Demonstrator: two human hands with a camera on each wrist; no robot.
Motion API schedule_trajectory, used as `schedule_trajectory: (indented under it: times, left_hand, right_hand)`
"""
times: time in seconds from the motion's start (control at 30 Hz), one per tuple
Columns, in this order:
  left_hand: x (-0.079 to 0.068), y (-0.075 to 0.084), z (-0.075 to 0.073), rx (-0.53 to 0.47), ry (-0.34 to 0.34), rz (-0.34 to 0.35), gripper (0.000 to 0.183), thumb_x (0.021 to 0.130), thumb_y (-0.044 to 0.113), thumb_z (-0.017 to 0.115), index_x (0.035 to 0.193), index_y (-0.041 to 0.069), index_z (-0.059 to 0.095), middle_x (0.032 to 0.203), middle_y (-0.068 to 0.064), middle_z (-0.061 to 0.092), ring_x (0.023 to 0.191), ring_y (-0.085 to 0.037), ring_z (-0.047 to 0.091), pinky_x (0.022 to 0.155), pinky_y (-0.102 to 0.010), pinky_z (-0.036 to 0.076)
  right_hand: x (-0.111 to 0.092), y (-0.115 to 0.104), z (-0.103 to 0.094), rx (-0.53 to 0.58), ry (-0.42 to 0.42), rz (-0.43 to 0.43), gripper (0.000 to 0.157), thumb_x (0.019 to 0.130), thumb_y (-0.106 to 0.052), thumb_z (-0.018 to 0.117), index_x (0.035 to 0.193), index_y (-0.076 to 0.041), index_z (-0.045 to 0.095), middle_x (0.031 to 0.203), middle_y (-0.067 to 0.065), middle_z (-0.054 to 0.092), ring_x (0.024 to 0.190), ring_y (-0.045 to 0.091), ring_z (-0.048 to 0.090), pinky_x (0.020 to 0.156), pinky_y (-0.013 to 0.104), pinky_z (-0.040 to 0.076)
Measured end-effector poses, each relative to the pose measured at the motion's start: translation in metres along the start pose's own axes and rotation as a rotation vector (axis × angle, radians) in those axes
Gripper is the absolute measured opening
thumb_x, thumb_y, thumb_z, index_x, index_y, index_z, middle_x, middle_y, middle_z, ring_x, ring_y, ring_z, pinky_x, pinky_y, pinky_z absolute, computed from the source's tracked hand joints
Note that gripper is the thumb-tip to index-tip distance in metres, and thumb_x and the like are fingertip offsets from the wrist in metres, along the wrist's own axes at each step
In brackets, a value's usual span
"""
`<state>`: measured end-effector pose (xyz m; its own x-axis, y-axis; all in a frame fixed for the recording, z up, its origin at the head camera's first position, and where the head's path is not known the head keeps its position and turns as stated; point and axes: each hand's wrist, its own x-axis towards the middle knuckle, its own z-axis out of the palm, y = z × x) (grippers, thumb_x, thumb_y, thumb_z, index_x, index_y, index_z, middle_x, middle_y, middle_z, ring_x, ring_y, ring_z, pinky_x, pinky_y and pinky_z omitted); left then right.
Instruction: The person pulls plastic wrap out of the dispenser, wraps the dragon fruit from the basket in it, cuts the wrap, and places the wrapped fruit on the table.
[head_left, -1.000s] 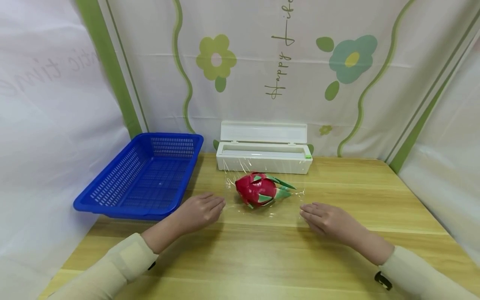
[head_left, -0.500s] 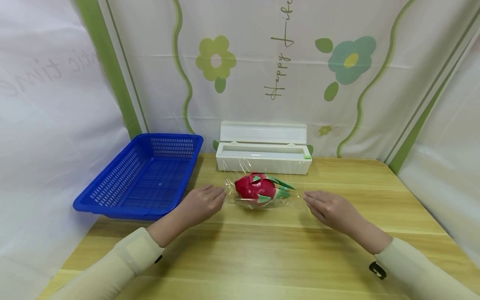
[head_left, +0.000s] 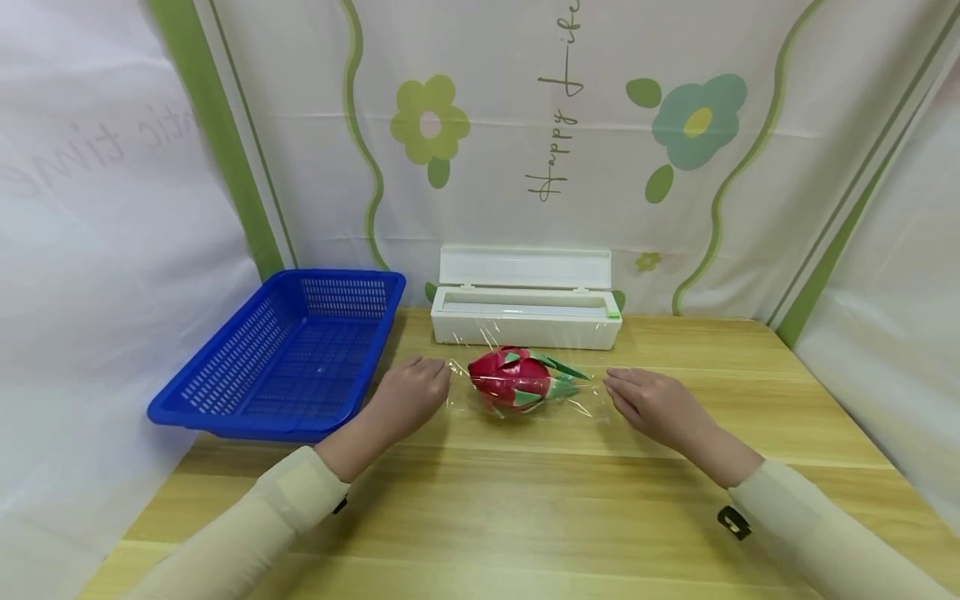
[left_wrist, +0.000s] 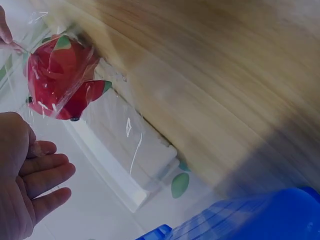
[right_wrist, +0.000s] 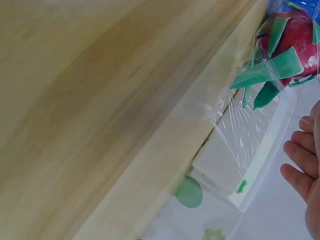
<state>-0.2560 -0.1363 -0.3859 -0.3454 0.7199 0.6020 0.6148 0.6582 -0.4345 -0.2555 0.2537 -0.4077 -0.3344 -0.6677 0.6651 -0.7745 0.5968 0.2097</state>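
A red dragon fruit (head_left: 510, 379) with green leaf tips lies on the table under and within a sheet of clear cling film (head_left: 581, 407). My left hand (head_left: 411, 395) pinches the film at the left of the fruit between thumb and forefinger. On the other side, my right hand (head_left: 651, 403) pinches it near the green tips. The other fingers of the left hand (left_wrist: 30, 175) are spread loosely in the left wrist view, as are those of the right hand (right_wrist: 307, 155) in the right wrist view. The film stretches between both hands, wrinkled over the fruit.
Behind the fruit stands a white cling film box (head_left: 525, 333), its lid (head_left: 525, 268) raised and a green slider (head_left: 613, 315) at its right end. A blue plastic basket (head_left: 315, 367) is at the left. Printed curtains enclose the wooden table (head_left: 525, 517).
Both hands have moved away from the body, up toward the fruit's level. The near edge of the film has come up over the dragon fruit, and the film is now drawn tighter.
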Motion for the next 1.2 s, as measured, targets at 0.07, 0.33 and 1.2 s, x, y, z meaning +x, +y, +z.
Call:
schedule_trajectory:
  times: [0.07,0.33,1.2]
  left_hand:
    - [0.001,0.001,0.002,0.007,-0.008,-0.017,0.023,0.080,-0.003,0.064,0.064,0.006,0.051,0.059,-0.003,0.049,0.051,-0.017,0.050,0.051,-0.029,0.048]
    - [0.006,0.002,0.011,0.026,-0.065,-0.087,0.027,0.081,0.001,0.068,0.061,0.008,0.051,0.056,-0.002,0.048,0.047,-0.015,0.044,0.045,-0.026,0.037]
    - [0.005,-0.001,0.028,-0.004,-0.042,-0.245,0.016,0.087,0.011,0.071,0.101,0.002,0.069,0.099,-0.013,0.071,0.091,-0.027,0.069,0.070,-0.042,0.055]
  right_hand:
    - [0.001,0.001,0.002,-0.005,-0.009,0.015,0.059,0.106,-0.034,0.030,0.099,0.006,0.072,0.096,0.019,0.071,0.079,0.032,0.070,0.062,0.043,0.057]
    - [0.001,0.006,0.009,0.002,-0.044,0.058,0.059,0.106,-0.035,0.030,0.099,0.007,0.072,0.096,0.020,0.071,0.079,0.032,0.071,0.060,0.043,0.057]
    - [0.006,0.011,0.018,0.019,-0.116,0.140,0.023,0.092,-0.013,0.063,0.098,0.007,0.072,0.095,0.020,0.071,0.077,0.034,0.071,0.061,0.046,0.057]
